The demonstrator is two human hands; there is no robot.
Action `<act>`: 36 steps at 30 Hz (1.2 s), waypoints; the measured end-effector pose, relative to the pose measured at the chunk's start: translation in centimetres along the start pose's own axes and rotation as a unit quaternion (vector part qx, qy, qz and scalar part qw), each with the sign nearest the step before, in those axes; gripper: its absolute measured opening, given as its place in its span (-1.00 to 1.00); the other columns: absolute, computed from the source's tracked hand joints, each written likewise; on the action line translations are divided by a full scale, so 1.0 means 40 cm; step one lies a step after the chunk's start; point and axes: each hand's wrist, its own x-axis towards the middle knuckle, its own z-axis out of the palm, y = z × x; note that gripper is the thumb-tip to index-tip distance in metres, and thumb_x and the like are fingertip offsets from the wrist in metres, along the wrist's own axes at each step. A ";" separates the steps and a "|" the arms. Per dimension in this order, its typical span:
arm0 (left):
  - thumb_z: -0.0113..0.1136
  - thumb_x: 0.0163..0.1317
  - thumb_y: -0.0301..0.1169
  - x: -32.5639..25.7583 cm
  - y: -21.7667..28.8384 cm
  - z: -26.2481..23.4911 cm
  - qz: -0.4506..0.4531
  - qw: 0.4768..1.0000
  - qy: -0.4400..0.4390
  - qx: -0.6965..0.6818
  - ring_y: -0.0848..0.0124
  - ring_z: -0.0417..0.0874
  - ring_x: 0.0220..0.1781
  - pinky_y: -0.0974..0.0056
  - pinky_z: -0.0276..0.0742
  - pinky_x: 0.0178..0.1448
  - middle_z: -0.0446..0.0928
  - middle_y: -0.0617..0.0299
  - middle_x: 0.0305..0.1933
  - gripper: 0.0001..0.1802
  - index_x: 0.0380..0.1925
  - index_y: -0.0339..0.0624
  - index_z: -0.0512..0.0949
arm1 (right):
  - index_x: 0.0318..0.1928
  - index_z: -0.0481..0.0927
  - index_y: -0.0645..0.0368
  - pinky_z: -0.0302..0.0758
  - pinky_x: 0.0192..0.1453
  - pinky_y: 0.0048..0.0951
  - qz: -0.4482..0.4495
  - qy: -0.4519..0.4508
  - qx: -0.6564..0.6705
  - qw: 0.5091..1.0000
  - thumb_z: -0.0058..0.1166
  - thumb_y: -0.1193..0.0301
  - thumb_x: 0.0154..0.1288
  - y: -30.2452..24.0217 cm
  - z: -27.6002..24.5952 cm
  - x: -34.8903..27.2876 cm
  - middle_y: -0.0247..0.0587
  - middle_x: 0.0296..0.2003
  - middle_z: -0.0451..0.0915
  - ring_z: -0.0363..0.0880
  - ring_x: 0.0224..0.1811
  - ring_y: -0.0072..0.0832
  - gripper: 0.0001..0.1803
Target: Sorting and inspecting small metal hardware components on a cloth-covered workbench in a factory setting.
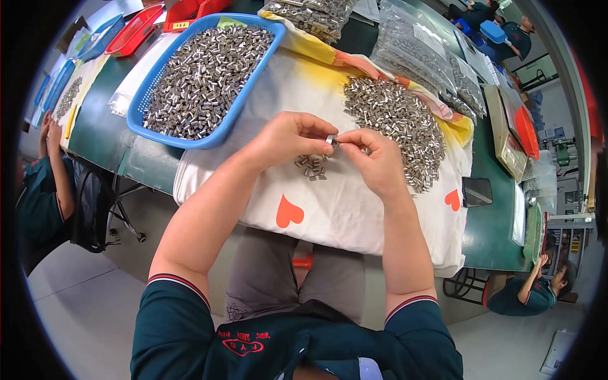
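Observation:
Between my two hands, over the white cloth (354, 215), is a small shiny metal cylinder (332, 139). My left hand (288, 136) pinches it from the left with thumb and fingers. From the right, the fingertips of my right hand (373, 155) close on its other side. Just below my left fingers lies a small group of metal cylinders (310, 168) on the cloth. A large heap of similar metal cylinders (399, 126) spreads to the right, beyond my right hand. At the far left a blue basket (136, 120) holds many more of them.
Plastic bags of metal parts (411, 47) lie at the back. A dark phone (477, 191) rests on the green table (491, 234) at right, near a scale-like device (505, 130) with a red tray (527, 133). Red baskets (134, 30) stand far left. Other people sit at both sides.

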 end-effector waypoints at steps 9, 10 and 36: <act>0.25 -0.02 -0.54 -0.003 0.007 0.005 -0.008 1.000 0.010 0.006 0.51 0.56 -0.23 0.46 0.50 -0.15 0.55 0.14 -0.24 -0.65 -0.17 -0.40 0.48 | -0.45 0.53 0.24 0.43 -0.35 -0.46 -0.070 0.030 -0.124 0.989 0.08 0.55 -0.06 -0.016 0.021 -0.006 -0.21 -0.49 0.53 0.51 -0.43 -0.41 -0.91; 0.25 -0.02 -0.54 -0.004 0.006 0.005 -0.006 0.999 0.020 0.025 0.51 0.56 -0.23 0.46 0.50 -0.16 0.55 0.14 -0.25 -0.65 -0.17 -0.39 0.49 | -0.47 0.51 0.23 0.42 -0.36 -0.41 -0.118 0.047 -0.173 0.977 0.07 0.56 -0.08 -0.014 0.029 -0.007 -0.20 -0.51 0.52 0.50 -0.44 -0.35 -0.92; 0.27 -0.06 -0.53 -0.026 0.021 0.024 0.000 0.991 -0.001 0.135 0.59 0.54 -0.33 0.49 0.47 -0.25 0.56 0.28 -0.37 -0.68 -0.22 -0.28 0.54 | 0.03 0.39 0.21 0.15 0.22 -0.25 0.020 0.079 -0.449 0.890 -0.09 0.24 0.19 0.177 -0.173 0.140 0.15 0.08 0.30 0.23 0.15 -0.06 -0.56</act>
